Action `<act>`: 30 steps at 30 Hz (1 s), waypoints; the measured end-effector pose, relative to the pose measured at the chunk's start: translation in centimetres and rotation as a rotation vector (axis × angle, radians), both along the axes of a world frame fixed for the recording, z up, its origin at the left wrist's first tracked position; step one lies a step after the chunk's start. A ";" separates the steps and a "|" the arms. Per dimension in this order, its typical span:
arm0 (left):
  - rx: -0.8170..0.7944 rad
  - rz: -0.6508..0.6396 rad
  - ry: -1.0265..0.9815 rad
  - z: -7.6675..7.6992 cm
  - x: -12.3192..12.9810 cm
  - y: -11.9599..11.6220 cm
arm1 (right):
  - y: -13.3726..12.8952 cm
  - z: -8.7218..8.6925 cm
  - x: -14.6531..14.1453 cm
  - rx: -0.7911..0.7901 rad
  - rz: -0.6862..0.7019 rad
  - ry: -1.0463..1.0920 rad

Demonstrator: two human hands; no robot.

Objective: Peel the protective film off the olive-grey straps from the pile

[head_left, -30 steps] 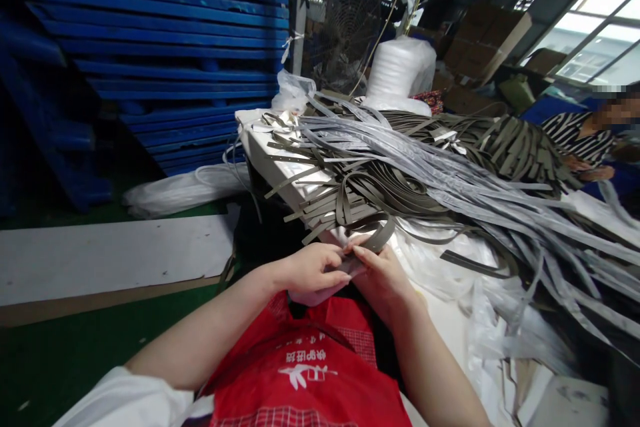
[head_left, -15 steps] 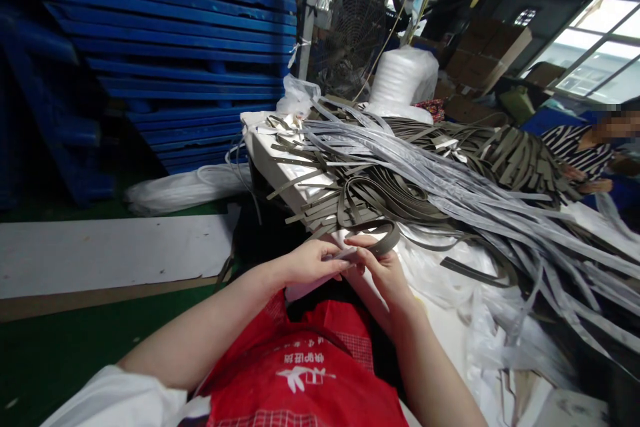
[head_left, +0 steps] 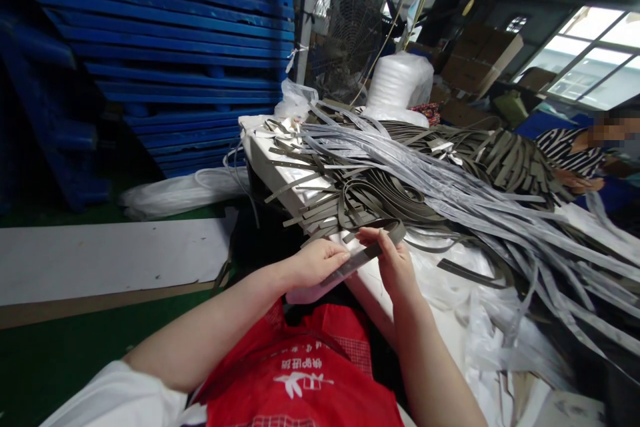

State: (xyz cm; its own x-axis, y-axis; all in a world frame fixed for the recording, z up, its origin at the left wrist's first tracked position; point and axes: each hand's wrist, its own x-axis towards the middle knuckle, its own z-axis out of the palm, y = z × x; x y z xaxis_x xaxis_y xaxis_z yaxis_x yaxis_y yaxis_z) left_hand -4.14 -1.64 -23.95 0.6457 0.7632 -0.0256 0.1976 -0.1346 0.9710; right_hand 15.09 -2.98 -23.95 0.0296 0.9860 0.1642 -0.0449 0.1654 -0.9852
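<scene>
- Olive-grey and flat, a strap (head_left: pixel 363 256) ran slantwise between the two hands near the table (head_left: pixel 265 159), then bent into a loop at the right hand's one o'clock; all clock hours here were read with the hands at the centre.
- Left hand (head_left: pixel 317 261): thumb and fingers closed in a narrow pinch on the strap. Something clear and shiny showed along the lower part of it — film or sleeve, I could not tell which.
- Right hand (head_left: pixel 397 263): fingers bent about the strap near its loop, thumb against it; how firmly it gripped could not be told.
- Just past the hands, at twelve to one o'clock, a heap of similar straps (head_left: pixel 387 197) lay coiled, many ends sticking out over the table's edge.
- At two o'clock long pale grey strips (head_left: pixel 450 180) were strewn across the heap.
- At three o'clock lay a loose strap end (head_left: pixel 470 272) on crumpled clear plastic.
- Farther off: a white roll (head_left: pixel 397 83) at one o'clock, blue pallets (head_left: pixel 200 73) between ten and eleven, a white board (head_left: pixel 115 259) at nine.
- Between two and three o'clock sat another person in a striped top (head_left: pixel 570 148) — hands near the olive pile.
- Red, the apron (head_left: pixel 300 363) filled seven o'clock.
</scene>
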 end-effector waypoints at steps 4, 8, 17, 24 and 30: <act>0.060 0.084 0.030 0.5 0.8 -0.2 | -0.5 -0.3 -0.9 0.015 0.036 -0.150; 0.276 0.172 0.153 0.7 1.2 -0.5 | -1.1 -0.6 -2.1 -0.134 0.090 0.079; 0.611 0.081 0.516 -1.8 0.7 -0.5 | 2.2 2.1 2.1 0.014 -0.120 0.452; 0.604 0.174 0.364 -0.5 1.7 -0.4 | 0.6 0.0 -1.0 0.069 -0.129 0.022; 0.719 0.234 0.353 -0.7 1.7 -0.9 | -0.6 -1.0 -3.1 -0.086 0.076 0.249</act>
State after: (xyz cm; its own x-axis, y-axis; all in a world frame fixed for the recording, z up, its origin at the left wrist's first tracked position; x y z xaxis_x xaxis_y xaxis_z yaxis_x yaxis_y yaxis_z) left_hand -2.46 -2.54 -24.65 0.5134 0.7844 0.3480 0.5745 -0.6154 0.5396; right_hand 11.97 -3.56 -24.98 -0.0164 0.9970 0.0763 -0.2964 0.0680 -0.9526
